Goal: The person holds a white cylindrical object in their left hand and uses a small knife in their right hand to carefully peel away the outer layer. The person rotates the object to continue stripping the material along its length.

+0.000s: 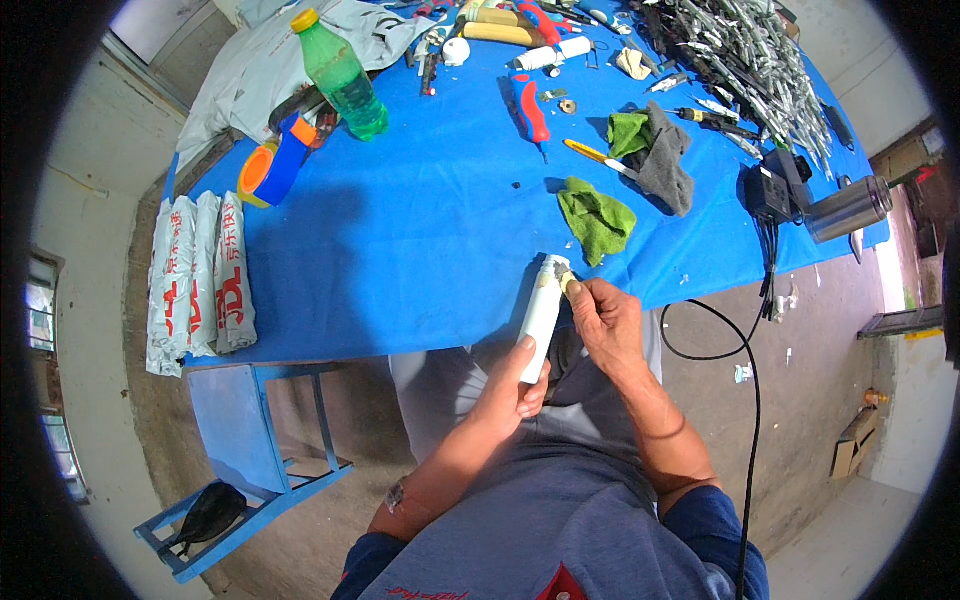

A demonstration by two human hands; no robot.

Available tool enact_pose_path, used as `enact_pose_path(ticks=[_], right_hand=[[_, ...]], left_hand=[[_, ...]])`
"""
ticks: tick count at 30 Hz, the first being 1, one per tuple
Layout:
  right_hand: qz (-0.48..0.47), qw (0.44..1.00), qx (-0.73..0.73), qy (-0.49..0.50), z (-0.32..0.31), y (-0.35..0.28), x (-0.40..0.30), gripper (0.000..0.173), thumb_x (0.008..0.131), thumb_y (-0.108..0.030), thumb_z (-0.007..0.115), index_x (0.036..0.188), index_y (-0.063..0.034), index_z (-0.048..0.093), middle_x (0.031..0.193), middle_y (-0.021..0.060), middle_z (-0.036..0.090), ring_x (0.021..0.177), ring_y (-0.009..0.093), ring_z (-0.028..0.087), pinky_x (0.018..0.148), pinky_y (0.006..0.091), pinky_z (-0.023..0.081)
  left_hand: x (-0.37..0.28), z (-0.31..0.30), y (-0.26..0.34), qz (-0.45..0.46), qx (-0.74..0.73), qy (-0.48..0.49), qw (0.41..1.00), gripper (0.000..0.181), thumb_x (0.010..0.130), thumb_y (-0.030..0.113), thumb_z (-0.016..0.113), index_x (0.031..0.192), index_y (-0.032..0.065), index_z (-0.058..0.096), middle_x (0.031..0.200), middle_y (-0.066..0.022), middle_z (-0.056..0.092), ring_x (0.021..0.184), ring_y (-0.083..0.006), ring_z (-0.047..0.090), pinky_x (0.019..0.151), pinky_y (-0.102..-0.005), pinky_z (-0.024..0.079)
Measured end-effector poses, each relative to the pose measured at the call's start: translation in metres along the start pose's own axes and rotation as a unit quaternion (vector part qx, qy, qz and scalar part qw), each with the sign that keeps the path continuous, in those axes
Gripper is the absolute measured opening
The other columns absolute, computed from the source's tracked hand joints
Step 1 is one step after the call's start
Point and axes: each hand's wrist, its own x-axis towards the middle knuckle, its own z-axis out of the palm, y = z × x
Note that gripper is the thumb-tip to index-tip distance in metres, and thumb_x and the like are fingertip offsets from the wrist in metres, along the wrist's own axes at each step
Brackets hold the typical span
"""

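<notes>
My left hand (517, 382) is closed around the lower part of a white cylindrical tube (541, 322), which slants up and right at the front edge of the blue-covered table (435, 285). Between thumb and fingers, my right hand (607, 322) pinches a small yellowish strip (564, 277) against the tube's upper end. That end carries a greyish, worn patch. Just beyond the tube lies a crumpled green cloth (596, 219). Farther off are a yellow-handled knife (589, 152), a grey cloth (664, 161) and a red and blue-handled screwdriver (532, 112).
A green plastic bottle (345, 82), a tape dispenser (281, 165) and several plastic-wrapped packages (202, 277) occupy the left side. At right are a heap of metallic parts (757, 67), a black power adapter (772, 191) with hanging cables and a tumbler (847, 210). A blue stool (232, 427) stands lower left.
</notes>
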Motion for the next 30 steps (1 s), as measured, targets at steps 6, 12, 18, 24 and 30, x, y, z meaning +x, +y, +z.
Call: enact_pose_path(ticks=[6, 12, 18, 24, 30], right_hand=[[-0.024, 0.998, 0.056, 0.011, 0.005, -0.0019, -0.0049, 0.036, 0.098, -0.024, 0.058, 0.069, -0.002, 0.057, 0.056, -0.0031, 0.049, 0.051, 0.004, 0.042, 0.044, 0.023, 0.032], [0.014, 0.998, 0.053, 0.035, 0.0075, -0.0005, -0.0041, 0.036, 0.098, -0.025, 0.057, 0.07, -0.0023, 0.056, 0.055, -0.0034, 0.049, 0.05, 0.004, 0.042, 0.043, 0.0228, 0.031], [0.008, 0.998, 0.037, 0.04, 0.0074, 0.0007, -0.0043, 0.036, 0.098, -0.024, 0.058, 0.07, -0.0018, 0.056, 0.055, -0.0034, 0.048, 0.05, 0.004, 0.042, 0.043, 0.023, 0.03], [0.011, 0.999, 0.04, 0.032, 0.0067, 0.0006, -0.0065, 0.037, 0.098, -0.026, 0.059, 0.07, -0.0015, 0.057, 0.055, -0.0037, 0.048, 0.05, 0.004, 0.041, 0.043, 0.0232, 0.029], [0.011, 0.999, 0.027, 0.039, 0.0056, -0.0028, -0.0073, 0.037, 0.098, -0.025, 0.058, 0.07, -0.0014, 0.058, 0.055, -0.0038, 0.048, 0.05, 0.004, 0.04, 0.043, 0.0234, 0.029]], left_hand=[[-0.0009, 0.0003, -0.0003, -0.001, 0.002, 0.015, 1.0, 0.054, 0.095, 0.059, 0.042, 0.07, 0.0113, 0.046, 0.052, 0.0027, 0.038, 0.04, -0.0074, 0.031, 0.041, -0.0227, 0.027], [0.0003, -0.0055, -0.0023, 0.009, 0.007, 0.007, 1.0, 0.052, 0.095, 0.057, 0.043, 0.072, 0.0103, 0.047, 0.053, 0.0022, 0.039, 0.041, -0.0075, 0.031, 0.041, -0.0224, 0.027], [-0.0015, -0.002, -0.0008, 0.008, 0.016, 0.017, 1.0, 0.051, 0.096, 0.055, 0.043, 0.074, 0.0092, 0.048, 0.054, 0.002, 0.04, 0.041, -0.007, 0.032, 0.041, -0.0221, 0.027], [0.002, -0.0077, -0.0059, 0.026, -0.003, 0.0, 1.0, 0.049, 0.093, 0.054, 0.052, 0.081, 0.0067, 0.051, 0.055, 0.0015, 0.041, 0.039, -0.0057, 0.03, 0.037, -0.021, 0.025], [0.0016, -0.0057, -0.0059, 0.031, 0.006, 0.003, 0.999, 0.049, 0.092, 0.055, 0.052, 0.08, 0.0069, 0.051, 0.055, 0.0017, 0.041, 0.039, -0.0054, 0.031, 0.037, -0.0208, 0.025]])
